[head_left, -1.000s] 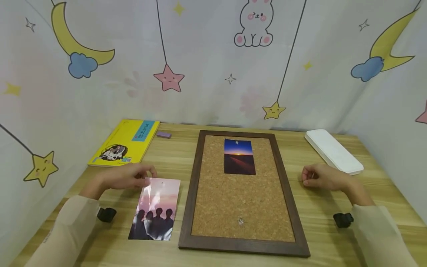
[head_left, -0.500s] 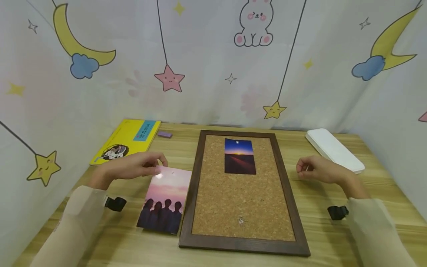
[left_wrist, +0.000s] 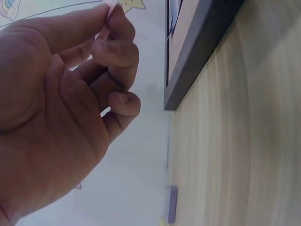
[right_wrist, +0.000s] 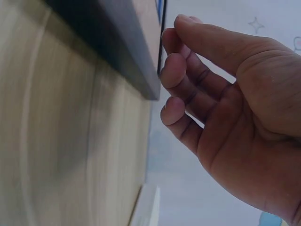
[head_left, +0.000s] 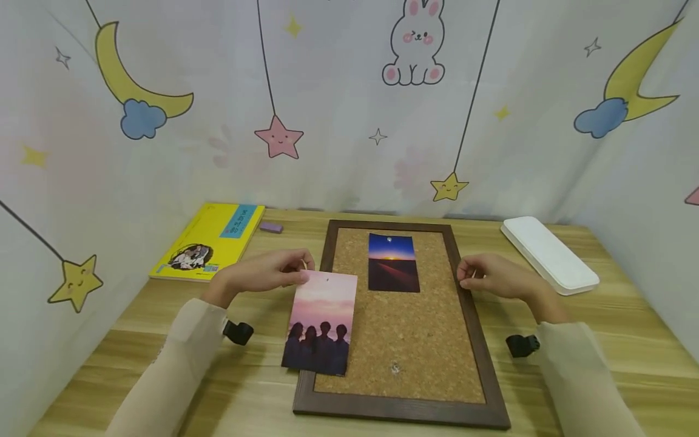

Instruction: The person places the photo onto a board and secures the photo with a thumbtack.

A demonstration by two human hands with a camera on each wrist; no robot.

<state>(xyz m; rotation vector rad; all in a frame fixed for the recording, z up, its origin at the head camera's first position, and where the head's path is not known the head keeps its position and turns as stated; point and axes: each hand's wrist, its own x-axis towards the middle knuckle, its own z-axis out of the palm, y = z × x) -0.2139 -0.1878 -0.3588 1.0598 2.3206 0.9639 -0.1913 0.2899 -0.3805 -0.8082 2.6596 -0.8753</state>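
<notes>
My left hand (head_left: 264,270) pinches the top left corner of a photo print (head_left: 322,321) with a pink sky and dark silhouettes of people. The print hangs over the left side of a framed corkboard (head_left: 409,340); a small dark mark shows near its top. In the left wrist view, thumb and forefinger meet on the print's pale corner. My right hand (head_left: 499,276) is at the board's right frame edge, fingers loosely bent. Nothing shows between them in the right wrist view (right_wrist: 235,103). A sunset photo (head_left: 393,270) is fixed to the cork by a pin (head_left: 389,239).
Low on the cork sits a small clear pin (head_left: 395,368). A yellow book (head_left: 210,240) and a purple eraser-like block (head_left: 271,227) lie at the back left. A white flat case (head_left: 548,255) lies at the back right. A printed curtain stands behind the table.
My left hand has lifted the pink photo off the table and carried it right, over the board's left side. My right hand has moved left to the board's right edge.
</notes>
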